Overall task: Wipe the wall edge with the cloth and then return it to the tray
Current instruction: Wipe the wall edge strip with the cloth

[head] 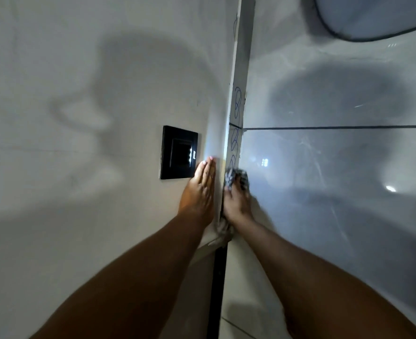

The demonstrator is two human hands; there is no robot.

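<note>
The wall edge (238, 77) is a narrow pale strip running up the middle, with blue pen scribbles on it. My right hand (236, 200) presses a grey and white cloth (238, 176) against this edge, just below the scribbles; a tail of the cloth hangs under my wrist. My left hand (201, 192) lies flat with straight fingers on the painted wall to the left of the edge and holds nothing. No tray is in view.
A black switch plate (177, 152) sits on the left wall beside my left fingertips. Glossy grey tiles (336, 167) with a dark grout line cover the right wall. A pale rounded fixture (378, 15) shows at the top right.
</note>
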